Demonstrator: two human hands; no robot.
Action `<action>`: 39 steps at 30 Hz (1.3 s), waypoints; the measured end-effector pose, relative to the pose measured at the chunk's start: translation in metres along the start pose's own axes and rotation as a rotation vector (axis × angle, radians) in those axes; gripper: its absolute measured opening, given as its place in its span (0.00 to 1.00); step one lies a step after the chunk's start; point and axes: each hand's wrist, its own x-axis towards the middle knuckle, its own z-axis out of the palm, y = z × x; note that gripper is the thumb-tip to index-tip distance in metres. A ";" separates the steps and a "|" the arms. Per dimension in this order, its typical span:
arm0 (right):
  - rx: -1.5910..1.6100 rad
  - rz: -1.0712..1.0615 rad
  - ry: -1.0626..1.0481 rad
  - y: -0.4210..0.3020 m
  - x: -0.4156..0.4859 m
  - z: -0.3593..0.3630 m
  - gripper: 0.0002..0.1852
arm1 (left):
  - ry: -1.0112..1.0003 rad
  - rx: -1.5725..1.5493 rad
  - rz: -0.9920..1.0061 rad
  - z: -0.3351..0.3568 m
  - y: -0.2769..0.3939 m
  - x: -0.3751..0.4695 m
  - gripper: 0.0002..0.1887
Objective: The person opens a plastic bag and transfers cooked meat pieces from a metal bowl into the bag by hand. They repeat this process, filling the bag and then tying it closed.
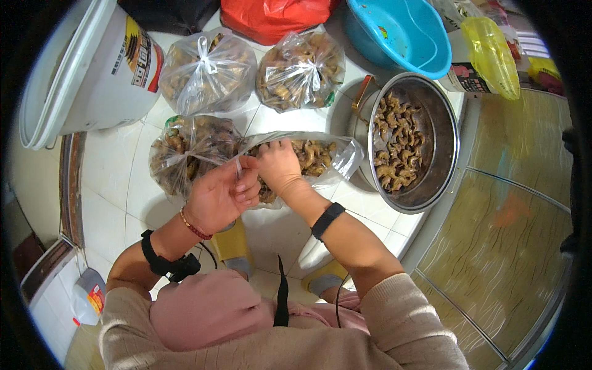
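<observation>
An untied clear plastic bag [344, 155] of brown, curled food pieces [314, 155] lies on the floor before me, its mouth spread toward the right. My left hand [226, 192] pinches the near left edge of this bag between thumb and fingers. Reaching into the bag, my right hand [280, 164] rests on the pieces with its fingers bent; its fingertips are partly hidden. Just left of the open bag, a knotted clear bag [187, 155] of similar pieces sits close to my left hand. A steel pot [434, 178] on the right holds more pieces along its left side.
Two more knotted bags [208, 76] [303, 76] stand farther back. A white bucket [106, 88] is at upper left, with a red plastic bag [277, 18] and a blue basin [388, 32] behind. Glossy cabinet panels [504, 199] line the right. My yellow slippers [231, 245] are below my arms.
</observation>
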 end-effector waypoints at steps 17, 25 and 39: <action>0.112 0.233 1.568 0.269 -0.192 -0.364 0.04 | 0.032 -0.018 -0.020 0.002 -0.001 0.006 0.17; 0.516 0.835 1.236 0.447 -0.199 -0.283 0.10 | 0.062 -0.018 0.004 0.008 -0.004 0.003 0.16; 0.610 0.609 0.065 0.330 -0.093 -0.014 0.47 | 0.096 0.099 0.014 0.010 -0.004 0.001 0.17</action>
